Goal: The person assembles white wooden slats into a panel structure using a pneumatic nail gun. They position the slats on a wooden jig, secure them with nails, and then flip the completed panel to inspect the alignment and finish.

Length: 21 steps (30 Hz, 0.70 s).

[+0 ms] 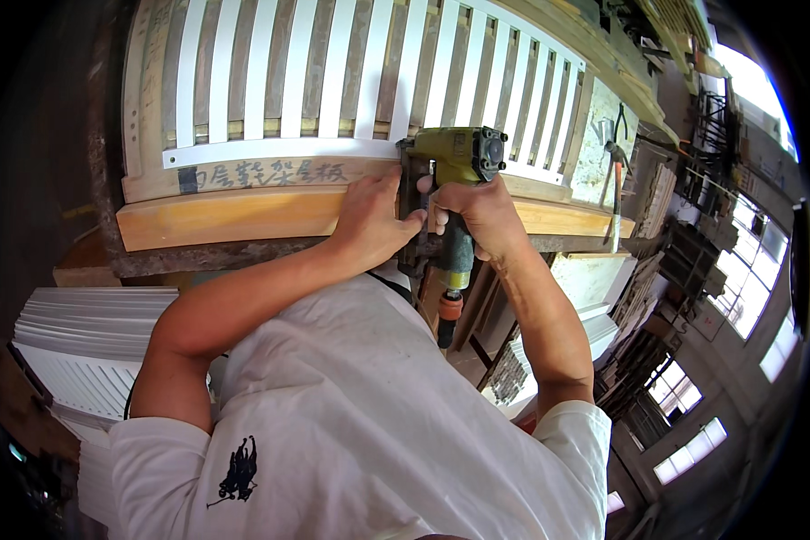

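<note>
My right hand [481, 216] is wrapped round the grip of a green pneumatic nail gun [454, 153]. The tool's nose points left and meets the near rail of a white slatted panel [288, 150]. An orange hose fitting [450, 308] hangs from the bottom of its handle. Just left of the gun, my left hand [376, 220] lies at the near edge of the work, fingers stretched toward the panel's rail and thumb pointing at the gun. Nothing shows in its grasp. The panel lies flat in a wooden jig [144, 184] with handwriting along its near board.
A yellowish wooden strip [243, 219] runs along the bench's near edge. On the right lie a hammer [616, 171] and pliers [620, 117]. White slatted parts [85, 346] are stacked at lower left. More timber [661, 193] stands at right, before windows.
</note>
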Available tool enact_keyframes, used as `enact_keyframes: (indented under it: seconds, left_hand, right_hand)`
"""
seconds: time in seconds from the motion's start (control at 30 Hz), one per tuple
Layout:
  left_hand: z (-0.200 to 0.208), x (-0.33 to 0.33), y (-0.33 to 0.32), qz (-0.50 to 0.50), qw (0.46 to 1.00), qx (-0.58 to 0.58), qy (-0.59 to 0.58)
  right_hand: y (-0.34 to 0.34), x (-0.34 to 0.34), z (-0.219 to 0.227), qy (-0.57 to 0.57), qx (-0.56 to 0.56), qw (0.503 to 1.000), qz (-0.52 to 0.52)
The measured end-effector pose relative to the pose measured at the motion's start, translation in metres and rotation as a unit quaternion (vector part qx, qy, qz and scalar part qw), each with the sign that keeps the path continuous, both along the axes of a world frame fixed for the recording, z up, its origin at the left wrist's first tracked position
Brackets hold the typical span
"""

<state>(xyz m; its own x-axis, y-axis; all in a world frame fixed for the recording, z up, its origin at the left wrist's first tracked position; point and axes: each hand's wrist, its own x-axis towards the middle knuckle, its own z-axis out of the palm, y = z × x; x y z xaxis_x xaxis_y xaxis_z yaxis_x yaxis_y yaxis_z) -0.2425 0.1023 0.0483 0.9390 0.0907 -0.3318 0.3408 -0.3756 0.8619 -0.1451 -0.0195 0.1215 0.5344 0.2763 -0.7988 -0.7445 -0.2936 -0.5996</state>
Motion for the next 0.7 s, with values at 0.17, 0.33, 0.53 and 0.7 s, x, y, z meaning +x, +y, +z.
enact_keyframes:
  seconds: [0.17,0.33,0.53,0.7]
  left_hand:
    - [-0.01,-0.008,0.016,0.008,0.999,-0.034,-0.013]
    - [-0.017,-0.016,0.02,0.03,0.998,-0.005,-0.047]
    - [-0.009,-0.016,0.026,0.027,0.999,-0.003,-0.023]
    - [-0.008,-0.022,0.04,0.042,0.999,0.004,-0.03]
  right_hand:
    - [0.018,-0.005,-0.002,-0.001,0.014,1.0,0.025]
    - [0.025,-0.003,-0.004,0.011,0.01,0.999,0.043]
    - [0.031,-0.006,-0.003,0.006,-0.014,0.998,0.053]
    - [0.048,-0.008,0.0,0.002,0.009,0.997,0.074]
